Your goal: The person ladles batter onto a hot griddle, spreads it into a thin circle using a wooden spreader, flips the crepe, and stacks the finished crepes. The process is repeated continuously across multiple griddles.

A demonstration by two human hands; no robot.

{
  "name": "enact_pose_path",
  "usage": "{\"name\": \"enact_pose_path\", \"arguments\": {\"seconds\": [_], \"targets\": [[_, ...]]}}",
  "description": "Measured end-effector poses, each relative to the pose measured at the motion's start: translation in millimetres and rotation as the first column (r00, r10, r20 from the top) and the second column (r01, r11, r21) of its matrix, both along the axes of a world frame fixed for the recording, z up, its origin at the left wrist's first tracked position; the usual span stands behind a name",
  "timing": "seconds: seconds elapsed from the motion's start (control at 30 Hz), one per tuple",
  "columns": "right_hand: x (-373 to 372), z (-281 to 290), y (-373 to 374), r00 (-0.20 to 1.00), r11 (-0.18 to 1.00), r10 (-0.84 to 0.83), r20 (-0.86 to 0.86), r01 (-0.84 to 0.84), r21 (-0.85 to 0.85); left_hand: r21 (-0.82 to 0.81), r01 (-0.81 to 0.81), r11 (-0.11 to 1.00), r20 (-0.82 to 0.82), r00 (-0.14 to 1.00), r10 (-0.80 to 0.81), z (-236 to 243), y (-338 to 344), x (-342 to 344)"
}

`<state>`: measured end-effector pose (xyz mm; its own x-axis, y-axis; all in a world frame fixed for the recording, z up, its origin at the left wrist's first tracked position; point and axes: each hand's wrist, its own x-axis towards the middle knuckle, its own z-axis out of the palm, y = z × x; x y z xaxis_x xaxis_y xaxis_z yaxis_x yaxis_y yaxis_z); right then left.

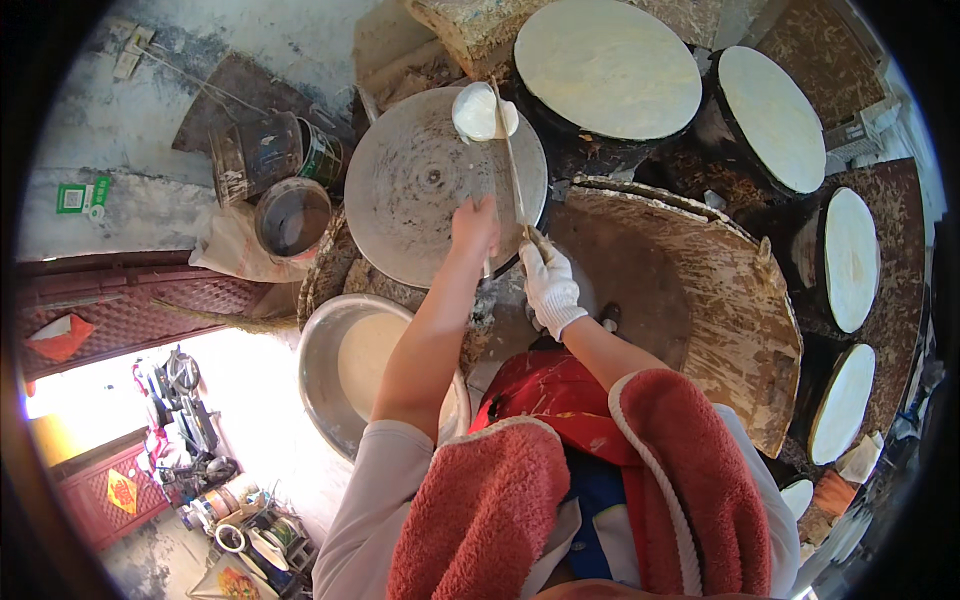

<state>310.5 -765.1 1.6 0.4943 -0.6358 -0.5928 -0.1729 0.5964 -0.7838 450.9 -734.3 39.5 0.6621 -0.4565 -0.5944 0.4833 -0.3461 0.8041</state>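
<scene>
My left hand (475, 225), bare, is closed over the near part of the round grey griddle (390, 215). A tool's pale handle end (487, 266) sticks out below the fist; its upper part is smeared by motion. My right hand (550, 285), in a white knit glove, grips a long thin stick (514, 170) at the griddle's right edge. That stick slants up to the far side of the griddle. At its far end is a glossy white batter-like mass (474, 112); whether it sits in a ladle or on the plate, I cannot tell.
A metal basin (312, 385) of pale batter stands below the griddle. Several round pans with pale tops, such as the large one (608, 68), curve around the far and right sides. A worn curved wooden board (735, 300) lies right. Buckets (292, 218) stand left.
</scene>
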Motion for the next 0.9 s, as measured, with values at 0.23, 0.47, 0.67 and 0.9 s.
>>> {"name": "enact_pose_path", "arguments": {"seconds": [0.23, 0.47, 0.67, 0.9], "targets": [[7.8, -0.2, -18.7, 0.996, 0.978, 0.06, 0.061, -0.047, -0.202, 0.409, -0.375, 0.832, 0.894, 0.349, -0.282, 41.1, 75.7, 64.5], [102.8, 36.9, -15.6, 0.984, 0.972, 0.156, -0.086, -0.168, -0.165, -0.358, -0.238, 0.903, 0.226, 0.916, 0.331, 128.5, 63.4, 72.2], [38.4, 14.4, -12.7, 0.999, 0.933, -0.047, 0.015, 0.049, -0.356, -0.648, -0.338, 0.682, -0.26, 0.94, 0.22, 178.3, 115.0, 44.5], [95.4, 22.9, 2.9, 0.946, 0.793, 0.258, -0.196, -0.323, -0.517, -0.634, -0.36, 0.684, -0.34, 0.925, 0.171, 154.8, 156.5, 13.3]]}}
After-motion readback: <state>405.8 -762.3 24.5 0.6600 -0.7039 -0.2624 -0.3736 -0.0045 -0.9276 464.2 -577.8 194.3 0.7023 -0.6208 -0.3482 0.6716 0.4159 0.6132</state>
